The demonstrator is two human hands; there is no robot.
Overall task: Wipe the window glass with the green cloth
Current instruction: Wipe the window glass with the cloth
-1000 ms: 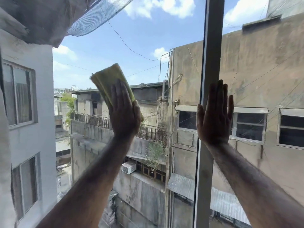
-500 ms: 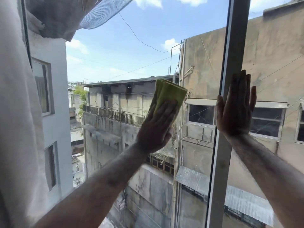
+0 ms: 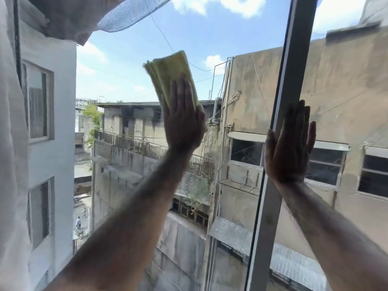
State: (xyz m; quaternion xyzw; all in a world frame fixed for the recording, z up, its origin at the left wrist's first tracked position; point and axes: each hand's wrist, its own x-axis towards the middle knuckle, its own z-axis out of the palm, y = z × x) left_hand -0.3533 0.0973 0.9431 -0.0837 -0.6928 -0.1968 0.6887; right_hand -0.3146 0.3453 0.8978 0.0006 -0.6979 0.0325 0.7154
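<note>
A folded green cloth is pressed flat against the window glass near the middle of the left pane. My left hand lies over its lower part, fingers together and pointing up, holding it to the glass. The cloth's upper end sticks out above my fingertips, tilted to the left. My right hand rests flat with fingers spread on the right pane, just right of the grey upright frame bar. It holds nothing.
A white curtain hangs along the left edge. Grey fabric and blue mesh hang across the top left. Through the glass are concrete buildings and a street far below.
My left hand slid the cloth right across the pane, then up and back left, and it now sits higher on the glass. My right hand stayed flat by the frame bar.
</note>
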